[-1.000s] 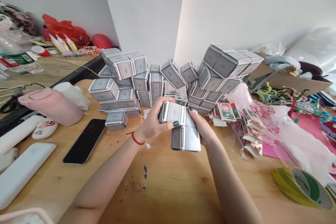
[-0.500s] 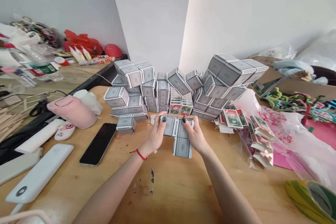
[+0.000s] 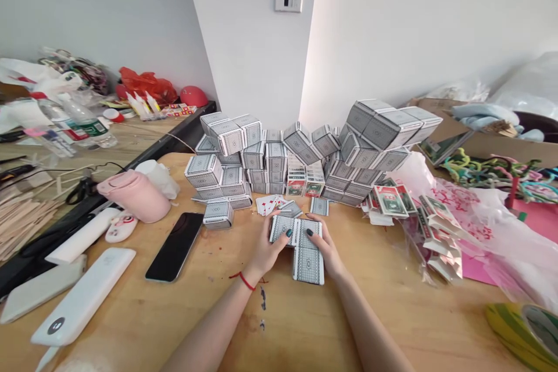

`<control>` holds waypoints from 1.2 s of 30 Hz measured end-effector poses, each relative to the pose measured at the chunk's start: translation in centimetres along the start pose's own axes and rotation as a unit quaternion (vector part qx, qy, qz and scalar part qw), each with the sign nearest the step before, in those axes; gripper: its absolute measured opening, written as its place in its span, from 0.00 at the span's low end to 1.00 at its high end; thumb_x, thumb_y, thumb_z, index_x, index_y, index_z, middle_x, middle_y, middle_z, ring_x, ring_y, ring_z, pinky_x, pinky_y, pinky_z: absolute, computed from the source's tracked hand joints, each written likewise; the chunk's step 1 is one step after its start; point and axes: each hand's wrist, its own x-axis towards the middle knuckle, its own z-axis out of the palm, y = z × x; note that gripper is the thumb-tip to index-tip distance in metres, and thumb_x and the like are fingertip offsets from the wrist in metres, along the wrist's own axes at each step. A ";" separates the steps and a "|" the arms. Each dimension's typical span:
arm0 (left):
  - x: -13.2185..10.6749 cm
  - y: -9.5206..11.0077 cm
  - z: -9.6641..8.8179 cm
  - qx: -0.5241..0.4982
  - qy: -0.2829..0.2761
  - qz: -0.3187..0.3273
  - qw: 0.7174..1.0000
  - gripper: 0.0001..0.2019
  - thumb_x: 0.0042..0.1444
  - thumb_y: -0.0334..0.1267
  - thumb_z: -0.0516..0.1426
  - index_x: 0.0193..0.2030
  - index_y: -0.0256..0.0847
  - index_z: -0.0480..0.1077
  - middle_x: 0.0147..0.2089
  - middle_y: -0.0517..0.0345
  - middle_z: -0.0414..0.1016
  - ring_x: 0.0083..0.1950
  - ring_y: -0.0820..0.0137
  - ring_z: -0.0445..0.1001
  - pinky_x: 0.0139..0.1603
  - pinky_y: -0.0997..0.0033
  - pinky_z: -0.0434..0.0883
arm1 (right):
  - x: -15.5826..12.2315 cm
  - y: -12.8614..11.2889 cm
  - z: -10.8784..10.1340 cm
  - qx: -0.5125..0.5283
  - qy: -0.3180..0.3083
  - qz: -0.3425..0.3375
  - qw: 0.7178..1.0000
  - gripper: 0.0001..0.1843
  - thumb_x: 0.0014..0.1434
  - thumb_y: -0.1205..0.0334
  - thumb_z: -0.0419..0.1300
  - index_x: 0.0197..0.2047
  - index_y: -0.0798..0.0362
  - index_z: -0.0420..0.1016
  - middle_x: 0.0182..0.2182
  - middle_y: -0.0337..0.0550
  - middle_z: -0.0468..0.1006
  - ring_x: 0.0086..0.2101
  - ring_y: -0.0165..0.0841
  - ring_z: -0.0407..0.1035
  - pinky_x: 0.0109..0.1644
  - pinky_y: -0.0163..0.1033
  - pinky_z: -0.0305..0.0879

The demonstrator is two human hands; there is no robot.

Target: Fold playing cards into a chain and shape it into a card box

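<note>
Between my two hands is an L-shaped group of joined playing-card blocks (image 3: 308,261) with grey patterned backs. My left hand (image 3: 271,244) grips its left part, thumb on top. My right hand (image 3: 328,250) grips the upper right part, its dark-nailed thumb also on top. Just beyond the hands lie loose playing cards (image 3: 267,204), some showing red faces, and a single face-down card (image 3: 319,206). Behind them stands a stepped structure of card blocks (image 3: 300,146), with red and green card boxes (image 3: 296,186) in its middle. The fingers under the held blocks are hidden.
To the left are a black phone (image 3: 175,247), white power bank (image 3: 85,296), pink tumbler (image 3: 135,196) and a lone card block (image 3: 218,214). At right lie card boxes (image 3: 392,200), a plastic bag (image 3: 462,203) and yellow-green tape (image 3: 514,331).
The whole view has shifted, with the scene lower in it. Loose cards beyond my hands now show. Both hands keep their hold on the blocks, with the left thumb placed lower.
</note>
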 end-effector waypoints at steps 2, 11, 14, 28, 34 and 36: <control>0.2 -0.2 0.0 0.009 0.005 -0.005 1.000 0.23 0.53 0.43 0.54 0.54 0.43 0.53 0.48 0.53 0.65 0.48 0.66 0.67 0.52 0.62 0.65 | -0.1 0.0 -0.2 0.003 -0.011 0.004 1.000 0.25 0.50 0.53 0.58 0.51 0.47 0.60 0.43 0.42 0.70 0.39 0.37 0.67 0.43 0.42 0.62; 0.7 -0.1 -0.1 0.030 0.010 0.002 1.000 0.22 0.52 0.44 0.54 0.52 0.43 0.55 0.45 0.53 0.67 0.45 0.66 0.69 0.48 0.63 0.67 | 1.1 1.6 -0.4 0.003 0.014 -0.029 0.999 0.22 0.46 0.52 0.61 0.44 0.48 0.62 0.37 0.41 0.71 0.34 0.36 0.66 0.36 0.39 0.63; 1.1 -0.2 -0.2 0.035 0.010 0.018 0.999 0.22 0.52 0.43 0.54 0.52 0.43 0.55 0.47 0.53 0.66 0.46 0.66 0.68 0.49 0.62 0.66 | 1.3 1.7 -0.2 0.000 0.025 -0.045 0.999 0.22 0.46 0.52 0.60 0.44 0.48 0.63 0.37 0.42 0.71 0.34 0.36 0.65 0.36 0.39 0.62; -0.1 -0.7 -0.6 0.050 0.040 -0.025 0.998 0.26 0.55 0.43 0.50 0.60 0.45 0.50 0.61 0.51 0.56 0.62 0.61 0.55 0.60 0.59 0.58 | 0.0 1.9 0.5 -0.042 0.028 -0.092 0.994 0.18 0.52 0.52 0.55 0.46 0.46 0.61 0.45 0.44 0.68 0.45 0.42 0.63 0.47 0.43 0.59; -1.1 0.2 0.0 0.052 0.087 -0.041 0.994 0.24 0.51 0.43 0.53 0.55 0.41 0.59 0.56 0.48 0.63 0.57 0.58 0.62 0.57 0.57 0.61 | -0.5 1.9 0.1 -0.054 0.019 -0.057 0.997 0.16 0.56 0.52 0.52 0.47 0.46 0.61 0.45 0.45 0.68 0.46 0.42 0.62 0.48 0.42 0.58; -1.6 0.5 0.7 0.038 0.157 -0.054 0.985 0.23 0.51 0.44 0.53 0.54 0.39 0.61 0.55 0.48 0.64 0.56 0.59 0.63 0.56 0.60 0.63 | -0.5 1.8 0.0 -0.048 -0.006 -0.042 0.998 0.16 0.56 0.52 0.52 0.47 0.47 0.61 0.46 0.45 0.68 0.45 0.41 0.63 0.48 0.41 0.59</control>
